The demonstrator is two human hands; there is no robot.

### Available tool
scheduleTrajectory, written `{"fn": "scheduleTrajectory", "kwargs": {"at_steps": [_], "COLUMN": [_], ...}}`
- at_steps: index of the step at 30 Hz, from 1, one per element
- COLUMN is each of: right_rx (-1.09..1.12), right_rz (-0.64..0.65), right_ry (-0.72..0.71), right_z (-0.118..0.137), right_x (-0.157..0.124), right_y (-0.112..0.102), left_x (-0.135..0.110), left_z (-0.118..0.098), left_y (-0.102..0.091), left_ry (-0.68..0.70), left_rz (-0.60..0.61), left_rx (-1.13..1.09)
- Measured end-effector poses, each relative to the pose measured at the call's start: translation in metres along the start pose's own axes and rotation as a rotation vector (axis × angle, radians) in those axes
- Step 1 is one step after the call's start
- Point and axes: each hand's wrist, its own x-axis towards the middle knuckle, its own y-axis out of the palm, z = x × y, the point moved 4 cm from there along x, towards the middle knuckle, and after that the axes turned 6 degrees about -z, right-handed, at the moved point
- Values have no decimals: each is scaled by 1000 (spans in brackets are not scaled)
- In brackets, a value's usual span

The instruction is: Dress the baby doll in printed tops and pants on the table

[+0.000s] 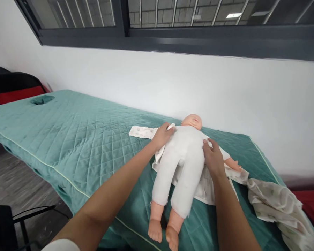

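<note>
- Doll (187,150) is lying tummy up on the green bed (81,139), btw my 2 hands. Its head's nr the wall (136,76), feet twd me.
- My L hand (162,136) is by the doll's top, on my L side of it. Thumb + fingers are pinched tight w/ a bit of white shirt (205,191) in them.
- My R hand (213,157) is up by the doll's other side, touching it. Thumb's close to the fingers; can't tell if they've got any cloth.
- Shirt's spread under the doll & pokes out both sides. 1 sleeve (141,132) is flat, L of the doll.
- Doll's little hand (233,164) sticks out past my R hand.
- Crumpled cloth (278,205) is R of the doll.
- Round hole (42,100) in the bed is far L of the doll.
- Window (172,17) is up above the doll.
</note>
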Motion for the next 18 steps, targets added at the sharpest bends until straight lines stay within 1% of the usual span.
{"fn": "scheduleTrajectory", "kwargs": {"at_steps": [2, 5, 7, 9, 11, 14, 18], "right_rx": [92, 174, 187, 176, 171, 169, 176], "right_rz": [31, 152, 246, 327, 387, 433, 445], "right_ry": [-18, -81, -140, -170, -159, -140, -162], "right_z": [-2, 0, 2, 4, 4, 6, 7], "right_x": [-1, -6, -12, -17, -21, -24, -24], "right_y": [7, 22, 33, 42, 46, 47, 41], "left_x": [6, 12, 13, 9, 1, -18, -46], "left_z": [-8, -22, -31, -38, -45, -57, -78], "left_y": [3, 3, 2, 4, 8, 15, 24], "left_ry": [32, 120, 182, 221, 246, 286, 320], "left_rz": [28, 77, 102, 124, 167, 241, 351], "left_rx": [-13, 4, 58, 172, 358, 596, 787]}}
